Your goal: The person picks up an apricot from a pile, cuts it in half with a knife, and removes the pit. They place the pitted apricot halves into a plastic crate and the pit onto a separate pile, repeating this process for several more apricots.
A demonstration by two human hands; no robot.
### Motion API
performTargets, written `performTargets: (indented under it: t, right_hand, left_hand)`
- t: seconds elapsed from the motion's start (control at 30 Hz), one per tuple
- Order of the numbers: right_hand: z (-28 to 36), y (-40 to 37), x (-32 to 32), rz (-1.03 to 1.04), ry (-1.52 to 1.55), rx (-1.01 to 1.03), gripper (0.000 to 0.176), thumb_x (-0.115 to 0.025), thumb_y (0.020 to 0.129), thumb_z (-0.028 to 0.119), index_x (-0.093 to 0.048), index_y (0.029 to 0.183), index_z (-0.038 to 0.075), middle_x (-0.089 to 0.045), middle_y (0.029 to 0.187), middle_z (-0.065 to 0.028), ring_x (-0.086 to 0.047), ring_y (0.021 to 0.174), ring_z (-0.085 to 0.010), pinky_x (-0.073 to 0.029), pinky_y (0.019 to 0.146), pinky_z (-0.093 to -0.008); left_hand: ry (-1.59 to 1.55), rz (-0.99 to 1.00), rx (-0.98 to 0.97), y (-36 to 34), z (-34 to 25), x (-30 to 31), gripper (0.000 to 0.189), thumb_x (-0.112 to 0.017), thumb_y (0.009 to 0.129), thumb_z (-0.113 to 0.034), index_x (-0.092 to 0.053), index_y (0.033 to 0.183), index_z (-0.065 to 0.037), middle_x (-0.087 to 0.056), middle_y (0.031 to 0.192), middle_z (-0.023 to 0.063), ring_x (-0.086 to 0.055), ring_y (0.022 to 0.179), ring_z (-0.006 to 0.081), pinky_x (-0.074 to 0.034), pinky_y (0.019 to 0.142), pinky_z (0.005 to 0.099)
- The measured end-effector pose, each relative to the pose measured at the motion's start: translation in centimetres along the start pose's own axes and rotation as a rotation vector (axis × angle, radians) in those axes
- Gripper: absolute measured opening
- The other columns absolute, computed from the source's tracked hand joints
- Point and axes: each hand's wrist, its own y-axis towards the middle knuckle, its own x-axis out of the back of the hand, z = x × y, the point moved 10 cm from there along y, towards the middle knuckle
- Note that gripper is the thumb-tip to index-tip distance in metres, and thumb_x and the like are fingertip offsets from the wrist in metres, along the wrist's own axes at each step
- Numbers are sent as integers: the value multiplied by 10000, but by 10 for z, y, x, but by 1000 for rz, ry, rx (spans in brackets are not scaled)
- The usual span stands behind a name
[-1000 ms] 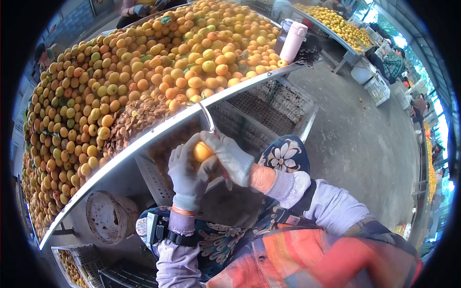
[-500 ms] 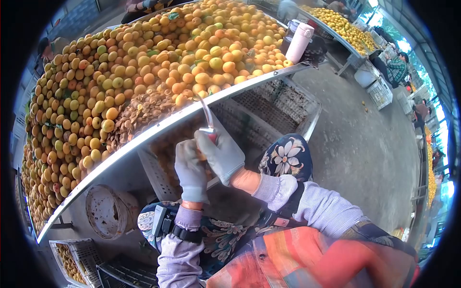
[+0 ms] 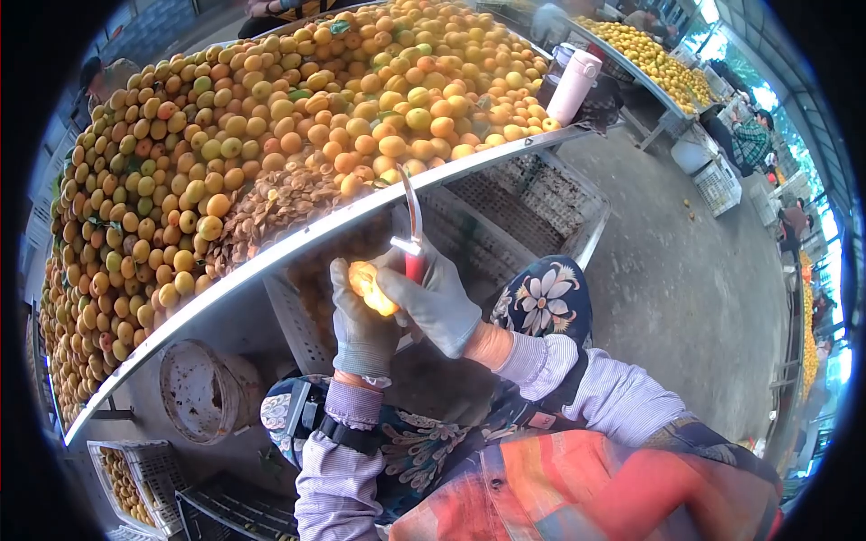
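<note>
My left hand (image 3: pixel 363 335), in a grey glove, is closed on an apricot (image 3: pixel 371 290) whose bright orange flesh shows. My right hand (image 3: pixel 444 305), gloved too, grips the red handle of a small curved knife (image 3: pixel 415 216), its blade pointing up and away from the fruit. The right thumb and fingertips press against the apricot's right side. Both hands are over my lap, just below the white rim of the table (image 3: pixel 298 236). Beyond that rim lies a heap of whole apricots (image 3: pixel 361 108), with a pile of brown apricot stones (image 3: pixel 275 206) at its near edge.
Under the table are plastic crates (image 3: pixel 577 203) and a stained white bucket (image 3: pixel 194 392). A crate of fruit (image 3: pixel 126 487) stands at lower left. A pink flask (image 3: pixel 575 87) is on the table's right corner. Other people (image 3: pixel 750 140) sit at the far right.
The hands have drawn slightly apart and turned, so the apricot's orange flesh now shows between them. The knife has tilted more upright and shifted right.
</note>
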Motion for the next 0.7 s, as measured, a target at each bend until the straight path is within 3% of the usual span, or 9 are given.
performTargets:
  t: [0.03, 0.13, 0.2, 0.23, 0.37, 0.43, 0.6, 0.67, 0.7]
  right_hand:
    - [12, -2, -6, 14, -42, 86, 164, -615, 879, 184, -574, 959, 47, -588, 833, 19, -548, 778, -34, -455, 690, -210]
    - [26, -14, -20, 46, 70, 50, 187, -607, 878, 210, -571, 956, 45, -596, 837, -4, -554, 774, -47, -456, 689, -216]
    - [16, 0, -3, -40, -35, 56, 196, -604, 876, 214, -568, 960, 41, -598, 845, -17, -561, 772, -60, -459, 693, -226]
    - [16, 6, 9, -126, -142, 57, 205, -600, 874, 217, -565, 965, 37, -600, 854, -30, -569, 770, -74, -462, 697, -236]
    - [-7, 19, 23, -130, -66, -113, 212, -601, 866, 234, -585, 921, 30, -601, 808, -23, -581, 769, -123, -463, 716, -271]
    - [-8, 34, 31, -178, -348, 190, 239, -602, 878, 269, -601, 909, 31, -589, 778, -2, -559, 752, -107, -448, 711, -263]
    - [-22, 41, 32, -82, -247, 161, 274, -595, 902, 309, -611, 933, 37, -561, 758, 14, -508, 741, -69, -428, 707, -245]
    - [-22, 37, 36, -97, -174, -62, 160, -597, 930, 217, -606, 995, 71, -591, 855, 16, -496, 591, -16, -407, 524, -166]
    - [-15, 39, 35, -118, -56, 8, 168, -579, 937, 238, -598, 976, 75, -597, 801, 1, -460, 479, -27, -353, 424, -170]
  left_hand:
    - [1, -5, -2, 0, -1, 2, 723, -235, 971, -573, -463, 1306, 26, -553, 1217, 127, -521, 1114, 187, -390, 1000, 314]
    - [-390, -116, 45, -2, 1, 10, 719, -244, 971, -572, -452, 1296, 35, -554, 1205, 126, -521, 1110, 187, -392, 1000, 317]
    - [-444, -340, -28, -5, -10, 19, 673, -360, 952, -592, -542, 1163, 20, -549, 765, 25, -546, 763, 136, -472, 701, 274]
    - [-406, -371, -85, 0, -13, 27, 676, -364, 950, -591, -556, 1143, 28, -492, 713, 6, -485, 669, 120, -440, 640, 240]
    - [-576, -357, -36, 1, -14, 30, 645, -355, 962, -563, -580, 1103, 25, -481, 675, -5, -466, 628, 101, -404, 566, 233]
    - [-488, -395, -54, -7, -27, 25, 643, -349, 963, -565, -582, 1092, 21, -480, 661, -8, -464, 611, 102, -398, 546, 239]
    - [-274, -461, -81, -13, -38, 34, 644, -330, 964, -574, -590, 1063, 6, -477, 634, -16, -453, 559, 106, -382, 507, 248]
    - [-200, -503, -100, -18, -46, 32, 638, -310, 971, -566, -593, 1040, 2, -491, 635, -8, -463, 558, 108, -393, 514, 242]
    - [-200, -500, -96, -17, -44, 31, 638, -310, 971, -566, -593, 1040, 2, -491, 635, -8, -463, 558, 108, -393, 514, 242]
